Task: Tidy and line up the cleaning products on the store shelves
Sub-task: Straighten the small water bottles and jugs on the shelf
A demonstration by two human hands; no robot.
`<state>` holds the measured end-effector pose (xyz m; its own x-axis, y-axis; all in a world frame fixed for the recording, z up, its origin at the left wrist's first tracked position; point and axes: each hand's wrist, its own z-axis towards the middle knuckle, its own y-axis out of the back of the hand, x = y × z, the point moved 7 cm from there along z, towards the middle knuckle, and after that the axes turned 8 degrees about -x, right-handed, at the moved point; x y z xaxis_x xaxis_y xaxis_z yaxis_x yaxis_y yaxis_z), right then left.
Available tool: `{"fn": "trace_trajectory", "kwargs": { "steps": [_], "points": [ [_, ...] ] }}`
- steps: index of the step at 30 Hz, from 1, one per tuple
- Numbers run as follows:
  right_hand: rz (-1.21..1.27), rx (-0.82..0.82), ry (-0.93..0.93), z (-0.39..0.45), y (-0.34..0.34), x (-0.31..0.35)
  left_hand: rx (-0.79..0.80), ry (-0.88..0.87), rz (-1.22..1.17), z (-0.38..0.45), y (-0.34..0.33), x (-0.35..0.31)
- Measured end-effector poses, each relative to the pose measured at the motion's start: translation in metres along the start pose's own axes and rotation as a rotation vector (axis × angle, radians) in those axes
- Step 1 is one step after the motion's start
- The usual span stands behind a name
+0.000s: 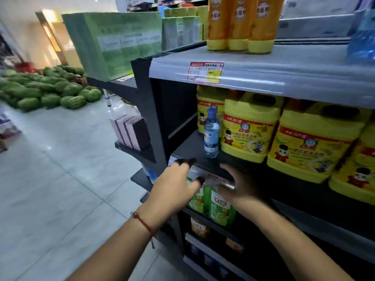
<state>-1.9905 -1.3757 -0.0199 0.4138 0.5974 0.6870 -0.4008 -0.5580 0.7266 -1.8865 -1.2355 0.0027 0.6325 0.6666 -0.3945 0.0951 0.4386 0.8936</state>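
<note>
Far left: a heap of watermelons lies on the tiled floor, well apart from the shelving.
Left shelf end: a big green multipack sits on top of the dark end unit, with pale boxed goods on a lower ledge.
Left hand: fingers spread and curled, reaching forward to the front lip of the middle shelf; fingertips rest at the shelf edge, thumb against the top of a green bottle. A red cord circles the wrist.
Task's thing: two green detergent bottles stand upright on the shelf below, directly under and between both hands, near the shelf's left end; long axis vertical.
Right hand: fingers loosely parted, lying over the price strip just above the bottle tops; whether it grips anything cannot be told.
Key relation: the bottles sit below and just ahead of the hands, which flank them; the left hand appears the nearer, already touching.
Middle shelf: a small clear water bottle stands alone, just left of a row of yellow jugs that runs to the right.
Top shelf: orange bottles stand grouped near the front edge.
Likely step: squaring the green bottles to the shelf front.
</note>
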Motion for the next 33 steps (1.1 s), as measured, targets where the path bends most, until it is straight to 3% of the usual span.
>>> {"fn": "trace_trajectory", "kwargs": {
  "steps": [5,9,15,20,23,27,30,33],
  "points": [
    [-0.058,-0.073,-0.006,0.018,0.006,0.004,-0.009,0.091,-0.511,0.082,-0.026,0.002],
    [-0.121,-0.073,-0.028,0.02,-0.005,-0.001,-0.022,-0.028,-0.755,0.12,-0.037,-0.005],
    [-0.146,-0.116,-0.189,0.013,-0.017,0.001,0.013,-0.067,-0.882,0.143,-0.058,-0.007],
    [0.011,-0.325,-0.317,-0.009,-0.012,0.016,0.014,-0.088,-0.955,0.121,-0.044,-0.004],
    [0.071,-0.511,-0.322,-0.029,-0.008,0.028,0.141,-0.036,-1.018,0.092,-0.041,-0.01],
    [0.113,-0.535,-0.449,-0.07,-0.021,0.024,0.526,0.034,-1.225,0.023,-0.061,-0.025],
    [0.107,-0.592,-0.572,-0.113,-0.029,0.009,0.779,0.077,-1.184,-0.03,-0.086,-0.03],
    [0.325,-0.64,-0.703,-0.16,-0.045,-0.007,0.985,0.26,-1.196,-0.078,-0.11,-0.039]
  ]
}}
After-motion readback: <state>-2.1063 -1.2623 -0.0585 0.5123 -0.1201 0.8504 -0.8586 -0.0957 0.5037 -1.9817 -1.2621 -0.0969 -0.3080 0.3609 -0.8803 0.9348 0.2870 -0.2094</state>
